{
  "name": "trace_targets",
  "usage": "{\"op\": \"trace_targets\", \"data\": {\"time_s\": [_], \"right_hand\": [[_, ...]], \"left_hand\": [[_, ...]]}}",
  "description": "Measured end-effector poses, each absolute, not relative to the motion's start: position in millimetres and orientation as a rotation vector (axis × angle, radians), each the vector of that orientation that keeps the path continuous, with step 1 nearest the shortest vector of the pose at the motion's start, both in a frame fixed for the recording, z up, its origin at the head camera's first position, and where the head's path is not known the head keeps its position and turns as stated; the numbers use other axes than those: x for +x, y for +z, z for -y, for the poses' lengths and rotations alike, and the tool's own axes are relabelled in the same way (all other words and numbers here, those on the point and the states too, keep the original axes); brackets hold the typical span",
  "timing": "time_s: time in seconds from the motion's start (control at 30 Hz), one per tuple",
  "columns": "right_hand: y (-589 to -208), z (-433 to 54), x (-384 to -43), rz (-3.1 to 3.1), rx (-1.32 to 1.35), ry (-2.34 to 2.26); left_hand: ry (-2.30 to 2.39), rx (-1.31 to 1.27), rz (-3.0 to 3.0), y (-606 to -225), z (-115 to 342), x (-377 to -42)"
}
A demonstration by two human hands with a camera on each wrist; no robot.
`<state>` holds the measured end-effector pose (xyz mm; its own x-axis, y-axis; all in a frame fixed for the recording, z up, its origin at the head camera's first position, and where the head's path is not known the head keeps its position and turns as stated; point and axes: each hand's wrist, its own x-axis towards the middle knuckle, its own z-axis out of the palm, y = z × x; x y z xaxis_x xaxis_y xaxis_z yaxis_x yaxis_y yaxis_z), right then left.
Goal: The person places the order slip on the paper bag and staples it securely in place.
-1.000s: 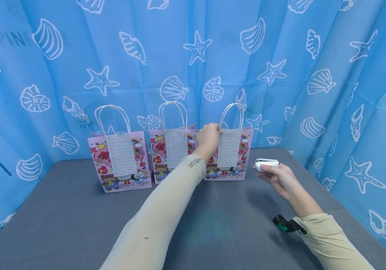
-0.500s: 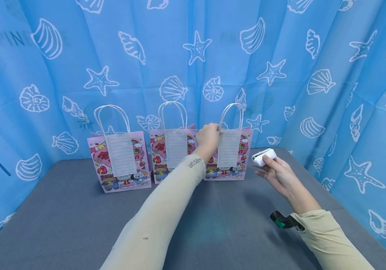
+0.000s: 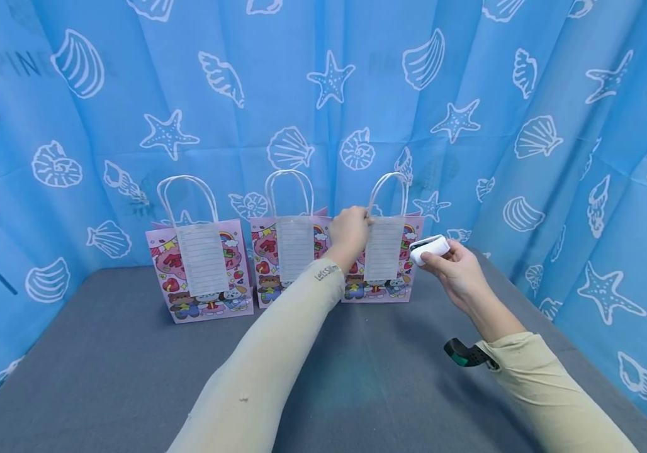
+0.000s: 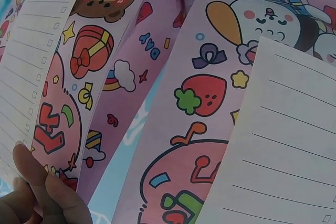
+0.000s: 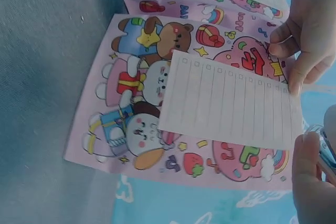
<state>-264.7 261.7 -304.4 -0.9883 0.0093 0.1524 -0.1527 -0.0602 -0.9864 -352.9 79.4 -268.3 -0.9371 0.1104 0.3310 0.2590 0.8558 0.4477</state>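
Observation:
Three pink cartoon-printed paper gift bags with white handles stand in a row: the left bag (image 3: 165,270), middle bag (image 3: 267,251) and right bag (image 3: 411,251). Each bears a lined paper sheet on its front. At the right bag's upper edge, my left hand (image 3: 350,233) pinches the top corner of the lined sheet (image 3: 384,248) against the bag. My right hand (image 3: 462,270) holds a small white stapler (image 3: 430,250) beside that bag's upper right, its two halves apart at the front. The right wrist view cuts the stapler (image 5: 329,135) off at the edge.
Grey cloth covers the table (image 3: 352,377). A blue curtain (image 3: 244,94) with shell prints hangs behind the bags and along the sides. A black band (image 3: 465,353) hangs at my right wrist. My left forearm crosses in front of the middle bag.
My right hand has moved left and up with the stapler, bringing it close to the right bag, and has tilted it. The left hand and the bags stay in place.

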Motion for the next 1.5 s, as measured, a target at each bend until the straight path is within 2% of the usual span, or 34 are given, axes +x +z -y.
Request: {"op": "trace_targets", "data": {"time_s": [0.57,1.3,1.5], "right_hand": [[-289.5,-248.4,-288.1,2.254,0.305,1.732],[-278.8,-245.1,-307.1,2.328,0.329,1.575],[-276.4,-244.9,-309.8,2.354,0.408,1.504]], "left_hand": [[-0.666,-0.274,2.741,-269.6,-79.2,-355.8],[-0.676,-0.271,2.743,-269.2,-79.0,-353.3],[-0.682,-0.282,2.74,-269.1,-78.8,-352.7]]}}
